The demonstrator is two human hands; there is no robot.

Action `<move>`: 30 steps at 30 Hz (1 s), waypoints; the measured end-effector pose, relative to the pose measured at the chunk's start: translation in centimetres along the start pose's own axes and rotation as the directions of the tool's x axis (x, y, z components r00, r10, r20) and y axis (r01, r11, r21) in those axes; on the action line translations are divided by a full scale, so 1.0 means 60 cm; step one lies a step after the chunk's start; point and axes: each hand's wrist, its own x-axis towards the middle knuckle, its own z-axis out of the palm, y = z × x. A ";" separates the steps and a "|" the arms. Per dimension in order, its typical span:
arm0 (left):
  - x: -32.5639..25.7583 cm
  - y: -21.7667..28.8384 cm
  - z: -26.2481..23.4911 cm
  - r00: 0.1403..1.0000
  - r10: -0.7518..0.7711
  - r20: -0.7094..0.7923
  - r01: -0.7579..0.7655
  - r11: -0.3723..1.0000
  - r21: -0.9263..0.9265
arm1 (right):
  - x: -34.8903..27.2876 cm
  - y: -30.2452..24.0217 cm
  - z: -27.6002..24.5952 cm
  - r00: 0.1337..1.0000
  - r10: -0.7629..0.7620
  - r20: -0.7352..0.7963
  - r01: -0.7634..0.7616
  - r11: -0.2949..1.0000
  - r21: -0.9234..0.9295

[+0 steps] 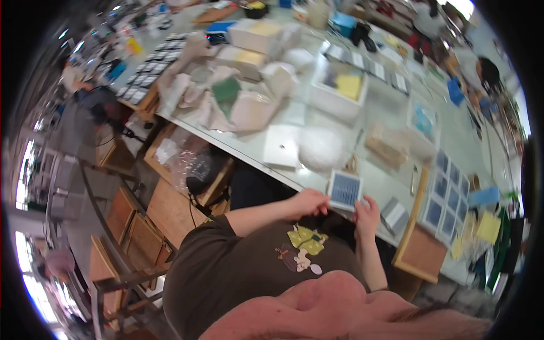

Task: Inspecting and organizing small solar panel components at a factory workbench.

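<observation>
Both my hands hold a small square blue panel with a white frame (pixel 345 190) at the near edge of the glass-topped table (pixel 391 113). My left hand (pixel 310 202) grips its left side, and my right hand (pixel 367 211) grips its lower right corner. A flat white square box (pixel 281 147) and a white puffy wad of packing (pixel 321 148) lie just beyond the panel.
A wooden board (pixel 422 249) carries several more blue panels (pixel 447 195) to the right, beside a small grey box (pixel 394 214). White boxes, crumpled paper and a tray with yellow and blue sheets (pixel 340 90) crowd the far table. Cardboard boxes (pixel 170 209) and a metal frame (pixel 107 226) stand on the left floor.
</observation>
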 end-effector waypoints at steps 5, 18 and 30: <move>-0.016 0.002 0.012 0.997 0.068 0.036 -0.070 0.996 0.061 | -0.026 -0.001 -0.014 0.998 0.061 0.000 -0.061 0.995 0.074; -0.016 0.004 0.031 0.976 -0.077 0.202 0.042 0.985 0.169 | -0.034 -0.051 -0.196 0.947 -0.141 -0.290 0.164 0.985 0.057; 0.002 -0.023 0.031 0.994 0.011 0.109 -0.034 0.977 0.212 | 0.059 -0.099 -0.869 0.495 -0.218 -0.841 -0.065 0.956 -0.286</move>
